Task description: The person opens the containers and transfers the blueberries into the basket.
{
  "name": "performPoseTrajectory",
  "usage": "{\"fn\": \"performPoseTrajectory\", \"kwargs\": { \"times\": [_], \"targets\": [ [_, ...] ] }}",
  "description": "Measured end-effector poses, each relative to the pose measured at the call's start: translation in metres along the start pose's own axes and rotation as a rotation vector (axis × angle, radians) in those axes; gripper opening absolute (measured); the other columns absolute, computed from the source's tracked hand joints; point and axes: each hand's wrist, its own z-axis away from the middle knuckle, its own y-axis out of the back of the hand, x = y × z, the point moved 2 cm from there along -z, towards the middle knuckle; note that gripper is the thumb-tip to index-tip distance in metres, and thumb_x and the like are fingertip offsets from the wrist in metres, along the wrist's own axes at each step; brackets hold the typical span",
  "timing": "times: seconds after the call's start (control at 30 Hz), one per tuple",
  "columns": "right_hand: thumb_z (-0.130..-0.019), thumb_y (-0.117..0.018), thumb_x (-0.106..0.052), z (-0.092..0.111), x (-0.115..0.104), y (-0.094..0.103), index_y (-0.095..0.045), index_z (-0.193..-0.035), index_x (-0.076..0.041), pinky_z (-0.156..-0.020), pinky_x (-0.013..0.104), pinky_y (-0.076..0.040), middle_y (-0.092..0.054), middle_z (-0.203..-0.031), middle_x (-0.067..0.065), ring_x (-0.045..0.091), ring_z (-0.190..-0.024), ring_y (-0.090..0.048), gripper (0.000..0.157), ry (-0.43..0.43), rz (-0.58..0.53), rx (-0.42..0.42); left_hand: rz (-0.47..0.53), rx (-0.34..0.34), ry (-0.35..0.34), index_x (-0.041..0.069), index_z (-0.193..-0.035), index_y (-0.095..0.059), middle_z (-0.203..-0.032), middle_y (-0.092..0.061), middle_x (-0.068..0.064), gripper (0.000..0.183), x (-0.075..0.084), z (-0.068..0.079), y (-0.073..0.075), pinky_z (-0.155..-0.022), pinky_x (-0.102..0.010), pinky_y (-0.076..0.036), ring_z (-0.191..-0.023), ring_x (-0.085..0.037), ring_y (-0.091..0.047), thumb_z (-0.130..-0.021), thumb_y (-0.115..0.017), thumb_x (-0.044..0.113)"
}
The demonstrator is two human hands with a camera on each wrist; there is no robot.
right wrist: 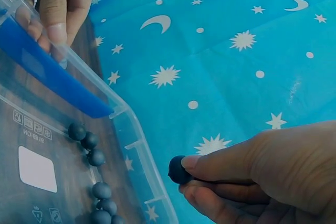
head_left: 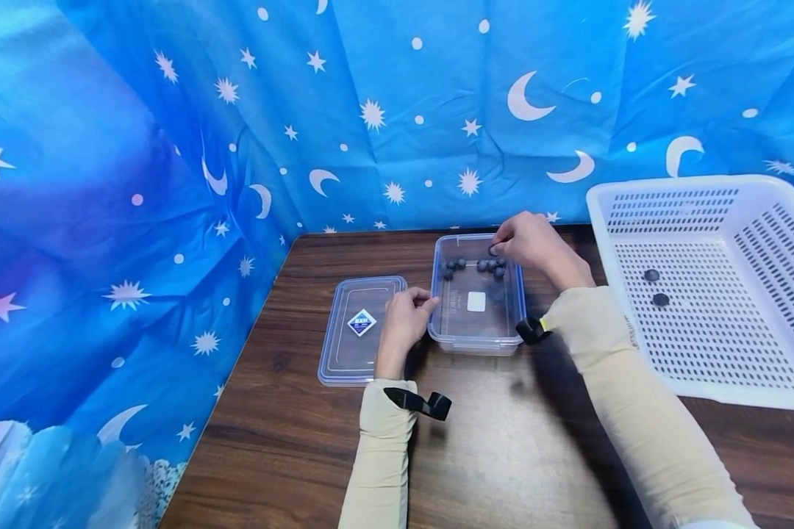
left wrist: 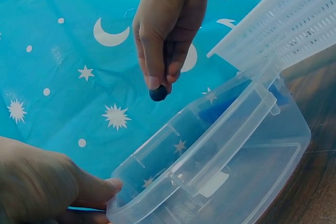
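A lid [head_left: 347,360] lies just left of the left hand [head_left: 405,322], which pinches the left rim of a clear container [head_left: 476,342] with dark balls [right wrist: 96,157] inside. The right hand [head_left: 536,246] grips a single ball [right wrist: 178,169] at its fingertips, raised near the far rim; rightmost, a white basket [head_left: 734,371] holds two balls [head_left: 651,275].

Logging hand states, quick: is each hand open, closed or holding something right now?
Left hand: closed, holding the clear plastic container by its edge.
Right hand: closed, pinching one dark blueberry-like ball.
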Motion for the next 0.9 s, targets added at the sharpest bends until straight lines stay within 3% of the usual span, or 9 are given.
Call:
{"fn": "performPoseTrajectory", "kwargs": {
  "times": [0.13, 0.2, 0.27, 0.37, 0.47, 0.9],
  "targets": [
    [-0.091, -0.061, -0.012, 0.002, 0.002, 0.004, -0.072, -0.104, -0.002, -0.087, 0.047, -0.045, -0.07, -0.104, 0.017, 0.029, -0.089, -0.057, 0.02, 0.012, 0.002, 0.009, -0.003, -0.002, -0.003, 0.003, -0.105, -0.071, -0.093, -0.07, -0.009, 0.024, 0.0, 0.001, 0.0, -0.08, -0.034, -0.05, -0.087, -0.021, -0.062, -0.092, -0.064, 0.021],
    [-0.092, -0.06, -0.011, 0.003, 0.003, 0.006, -0.072, -0.104, -0.001, -0.104, 0.053, -0.034, -0.07, -0.104, 0.018, 0.032, -0.098, -0.058, 0.019, 0.021, 0.004, 0.015, -0.006, -0.001, -0.007, 0.003, -0.105, -0.07, -0.093, -0.071, -0.008, 0.024, -0.001, 0.0, 0.0, -0.08, -0.034, -0.05, -0.087, -0.021, -0.062, -0.092, -0.064, 0.021],
    [-0.092, -0.06, -0.011, 0.003, 0.004, 0.009, -0.072, -0.104, -0.001, -0.11, 0.055, -0.025, -0.07, -0.105, 0.018, 0.034, -0.105, -0.057, 0.02, 0.023, 0.008, 0.014, -0.006, 0.0, -0.007, 0.003, -0.105, -0.071, -0.093, -0.071, -0.008, 0.023, -0.001, 0.0, 0.0, -0.08, -0.033, -0.05, -0.087, -0.02, -0.063, -0.092, -0.064, 0.021],
    [-0.092, -0.06, -0.011, 0.005, 0.004, 0.013, -0.072, -0.104, -0.001, -0.106, 0.052, -0.032, -0.069, -0.106, 0.019, 0.034, -0.107, -0.055, 0.02, 0.023, 0.017, 0.022, 0.002, -0.001, -0.003, 0.003, -0.105, -0.07, -0.094, -0.071, -0.009, 0.023, 0.0, 0.0, 0.0, -0.08, -0.034, -0.05, -0.088, -0.021, -0.063, -0.092, -0.064, 0.021],
    [-0.091, -0.061, -0.011, 0.006, 0.005, 0.018, -0.072, -0.105, -0.001, -0.086, 0.047, -0.044, -0.069, -0.107, 0.018, 0.032, -0.1, -0.055, 0.02, 0.014, 0.025, 0.037, 0.001, 0.0, 0.002, 0.004, -0.105, -0.071, -0.094, -0.071, -0.008, 0.023, 0.0, -0.001, 0.0, -0.081, -0.034, -0.05, -0.088, -0.021, -0.063, -0.092, -0.064, 0.021],
    [-0.089, -0.064, -0.014, 0.013, 0.015, 0.034, -0.072, -0.103, 0.001, -0.089, 0.049, -0.043, -0.069, -0.105, 0.02, 0.035, -0.103, -0.057, 0.022, 0.045, 0.033, 0.09, 0.006, -0.009, 0.025, 0.005, -0.107, -0.07, -0.095, -0.07, -0.007, 0.023, 0.0, 0.0, 0.0, -0.081, -0.035, -0.049, -0.09, -0.02, -0.062, -0.092, -0.063, 0.022]
  ]
}}
